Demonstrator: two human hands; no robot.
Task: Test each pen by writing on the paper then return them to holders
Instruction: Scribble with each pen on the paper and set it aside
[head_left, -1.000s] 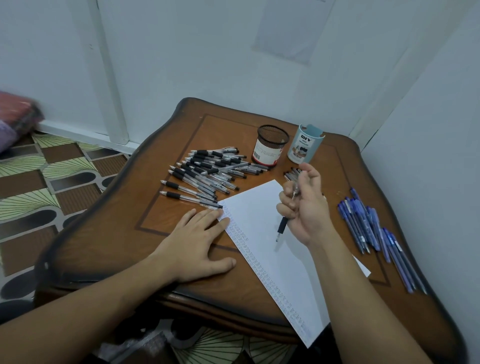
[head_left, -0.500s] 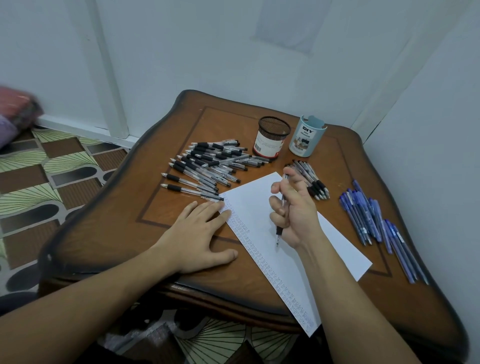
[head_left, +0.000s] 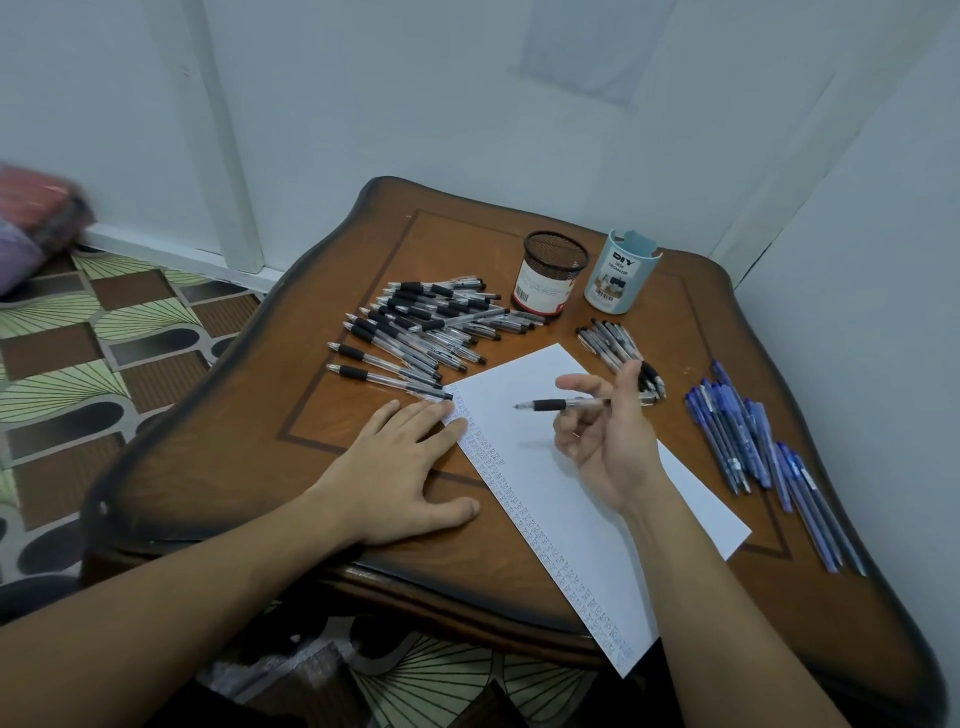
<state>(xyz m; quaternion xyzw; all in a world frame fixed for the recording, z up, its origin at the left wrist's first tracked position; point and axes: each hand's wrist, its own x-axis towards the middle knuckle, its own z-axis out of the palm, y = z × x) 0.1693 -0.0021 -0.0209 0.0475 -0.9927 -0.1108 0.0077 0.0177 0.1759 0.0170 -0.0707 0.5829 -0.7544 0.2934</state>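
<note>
The right hand (head_left: 608, 447) is holding a black-grip pen (head_left: 553, 404) level above the paper (head_left: 550, 499), tip pointing left, fingers (head_left: 574, 385) loosely curled round its barrel. The left hand (head_left: 400, 467) is lying flat, fingers straight, pressing the paper's edge onto the desk (head_left: 291, 457).

Pale walls (head_left: 389, 104) meet in a corner behind a wooden table (head_left: 234, 467) (scalloped edge); patterned floor (head_left: 62, 374) left.
</note>
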